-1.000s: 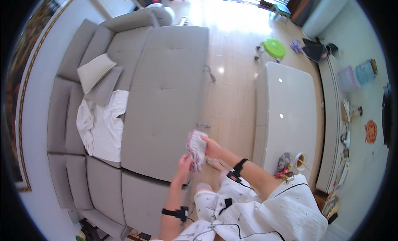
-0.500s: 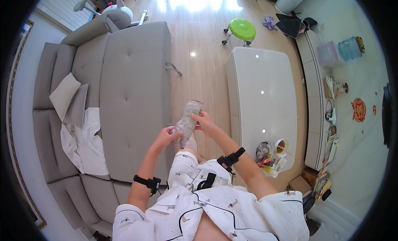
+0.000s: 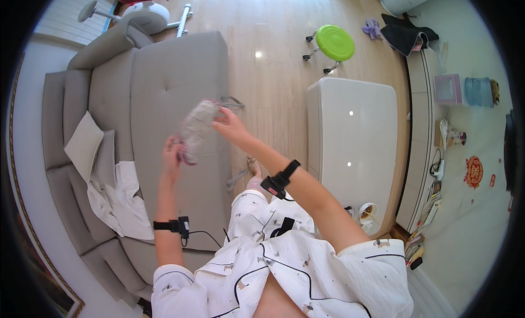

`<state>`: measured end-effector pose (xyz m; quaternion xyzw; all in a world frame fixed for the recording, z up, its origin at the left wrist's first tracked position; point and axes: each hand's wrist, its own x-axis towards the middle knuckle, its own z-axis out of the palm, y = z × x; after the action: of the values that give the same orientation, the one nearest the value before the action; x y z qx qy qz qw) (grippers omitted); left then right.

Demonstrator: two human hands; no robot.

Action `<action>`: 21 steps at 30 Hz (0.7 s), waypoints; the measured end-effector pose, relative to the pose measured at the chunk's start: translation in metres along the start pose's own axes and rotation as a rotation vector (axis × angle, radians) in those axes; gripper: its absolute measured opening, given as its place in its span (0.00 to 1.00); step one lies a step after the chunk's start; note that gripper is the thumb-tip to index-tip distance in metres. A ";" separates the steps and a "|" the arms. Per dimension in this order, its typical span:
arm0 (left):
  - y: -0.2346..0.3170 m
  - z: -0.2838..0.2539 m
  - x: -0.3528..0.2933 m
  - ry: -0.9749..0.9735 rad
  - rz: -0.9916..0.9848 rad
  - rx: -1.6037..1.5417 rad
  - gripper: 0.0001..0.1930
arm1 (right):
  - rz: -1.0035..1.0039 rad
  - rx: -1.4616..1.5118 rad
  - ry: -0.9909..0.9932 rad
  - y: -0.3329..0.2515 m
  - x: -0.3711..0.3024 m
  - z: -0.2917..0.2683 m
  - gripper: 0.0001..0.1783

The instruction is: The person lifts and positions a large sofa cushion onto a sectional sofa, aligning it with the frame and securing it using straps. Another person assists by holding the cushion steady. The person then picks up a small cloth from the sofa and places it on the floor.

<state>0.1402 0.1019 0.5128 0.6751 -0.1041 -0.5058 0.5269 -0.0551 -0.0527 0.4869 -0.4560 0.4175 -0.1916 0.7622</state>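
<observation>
A greyish rolled-up cloth bundle [image 3: 198,127] with pink-red edges hangs slantwise in front of me, slightly blurred. My left hand [image 3: 172,152] is closed on its lower left end. At the upper right end, the fingers of my right hand [image 3: 232,125] pinch the bundle's edge. Beneath it is the grey sofa seat [image 3: 175,71], and whether the bundle touches the seat I cannot tell. Both wrists carry black straps with small devices.
Beige cushions [image 3: 85,140] and a white cloth [image 3: 123,206] lie on the sofa's left. On the right stands a white low table [image 3: 355,137] with a bowl [image 3: 368,211] at its near end. A green wheeled stool [image 3: 334,42] is beyond it.
Both hands have carried the cloth bundle left and forward, from above the floor gap to over the sofa seat. My view has shifted somewhat.
</observation>
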 end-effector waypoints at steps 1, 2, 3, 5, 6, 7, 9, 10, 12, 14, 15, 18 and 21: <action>0.014 -0.002 0.020 0.093 0.015 -0.015 0.19 | -0.033 -0.072 0.048 0.009 0.022 -0.005 0.29; 0.008 -0.023 0.043 0.262 0.070 0.286 0.21 | -0.072 -0.147 0.093 0.014 0.042 -0.014 0.31; -0.001 -0.048 0.065 0.459 0.063 0.588 0.23 | -0.014 -0.123 0.033 0.019 0.054 -0.023 0.30; -0.021 -0.206 0.073 0.774 0.093 1.086 0.26 | 0.048 -0.015 -0.219 -0.003 0.066 -0.002 0.30; -0.032 -0.122 0.112 0.576 -0.025 0.796 0.25 | 0.165 -0.032 -0.114 0.021 0.083 -0.065 0.29; -0.010 -0.043 0.121 0.453 -0.165 0.547 0.24 | 0.273 -0.011 -0.047 0.035 0.092 -0.116 0.28; 0.001 -0.012 0.120 0.377 -0.234 0.541 0.23 | 0.397 0.019 -0.071 0.027 0.112 -0.147 0.26; 0.004 0.007 0.131 0.333 -0.270 0.531 0.22 | 0.435 -0.003 -0.068 0.022 0.124 -0.167 0.25; 0.014 0.061 0.147 0.253 -0.350 0.532 0.20 | 0.472 0.004 -0.043 0.011 0.142 -0.199 0.23; 0.023 0.098 0.158 0.120 -0.427 0.559 0.19 | 0.453 0.037 -0.010 -0.016 0.163 -0.240 0.22; 0.024 0.116 0.176 0.027 -0.441 0.569 0.19 | 0.441 0.044 0.020 -0.020 0.176 -0.259 0.21; 0.035 0.197 0.225 -0.131 -0.234 0.621 0.18 | 0.453 -0.012 0.141 -0.030 0.206 -0.324 0.20; 0.066 0.259 0.253 -0.186 -0.183 0.464 0.18 | 0.485 -0.051 0.202 -0.059 0.218 -0.362 0.19</action>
<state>0.0789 -0.2540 0.4390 0.7349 -0.2040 -0.5738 0.2983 -0.2181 -0.4234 0.3518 -0.3404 0.5933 -0.0375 0.7285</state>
